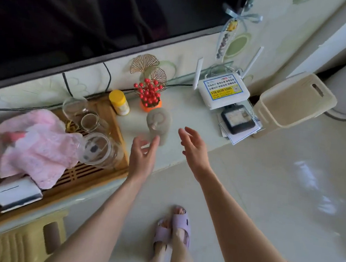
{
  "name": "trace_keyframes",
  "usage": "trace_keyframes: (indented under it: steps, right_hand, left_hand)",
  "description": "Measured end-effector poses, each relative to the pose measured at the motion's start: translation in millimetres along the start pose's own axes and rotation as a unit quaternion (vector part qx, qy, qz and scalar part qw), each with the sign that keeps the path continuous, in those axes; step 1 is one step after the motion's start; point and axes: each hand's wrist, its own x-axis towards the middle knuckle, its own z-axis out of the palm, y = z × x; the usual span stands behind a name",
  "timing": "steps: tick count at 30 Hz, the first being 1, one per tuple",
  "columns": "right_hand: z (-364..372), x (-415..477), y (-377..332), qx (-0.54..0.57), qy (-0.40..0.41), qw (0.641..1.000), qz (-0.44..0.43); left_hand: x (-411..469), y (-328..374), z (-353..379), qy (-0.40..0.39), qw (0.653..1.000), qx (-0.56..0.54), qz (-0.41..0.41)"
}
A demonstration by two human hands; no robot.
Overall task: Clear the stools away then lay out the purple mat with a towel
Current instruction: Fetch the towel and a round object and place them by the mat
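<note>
My left hand (142, 157) and my right hand (193, 149) are both stretched out over the front edge of a low TV cabinet (191, 115), fingers apart, holding nothing. A beige plastic stool (294, 101) lies tipped against the wall at the cabinet's right end. Another yellowish stool (19, 240) stands on the floor at the lower left, partly under the cabinet edge. A pink towel (34, 145) lies crumpled on a wooden tea tray (89, 173) to the left of my left hand. No purple mat is in view.
A grey figurine (160, 123) stands just beyond my left fingertips. Glass jars (98, 150), a yellow-capped bottle (119, 102), a red berry ornament (150, 96), a white router (222, 91) and a black device (238, 119) sit on the cabinet under a television (94, 14). Pale tiled floor (279, 196) spreads right.
</note>
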Motion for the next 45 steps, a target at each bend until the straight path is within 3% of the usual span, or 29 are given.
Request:
trace_keyframes:
  steps: [6, 13, 21, 27, 30, 35, 40, 45]
  right_hand:
    - [30, 41, -2, -0.051, -0.018, 0.998, -0.020]
    - [45, 62, 4, 0.007, -0.069, 0.997, -0.023]
    - [23, 48, 9, 0.046, -0.051, 0.996, -0.055]
    - [-53, 16, 23, 0.080, 0.027, 0.995, -0.049]
    - [-134, -15, 49, 0.127, 0.113, 0.984, -0.044]
    - [-198, -52, 86, 0.184, 0.174, 0.967, -0.039]
    - [-296, -108, 152, 0.235, 0.270, 0.934, -0.008]
    - [-389, -159, 232, 0.272, 0.307, 0.912, 0.009]
  left_hand:
    - [45, 4, 7, -0.024, 0.999, -0.020, -0.028]
    - [65, 0, 18, -0.057, 0.997, -0.052, -0.029]
    - [39, 3, 38, -0.044, 0.998, -0.050, 0.000]
    - [-5, 10, 99, -0.122, 0.991, -0.033, 0.033]
    - [-59, 3, 164, -0.219, 0.975, 0.012, 0.039]
    - [-108, -19, 220, -0.299, 0.953, 0.041, 0.033]
    - [-195, -60, 302, -0.395, 0.913, 0.096, 0.028]
    - [-282, -118, 377, -0.441, 0.888, 0.128, 0.016]
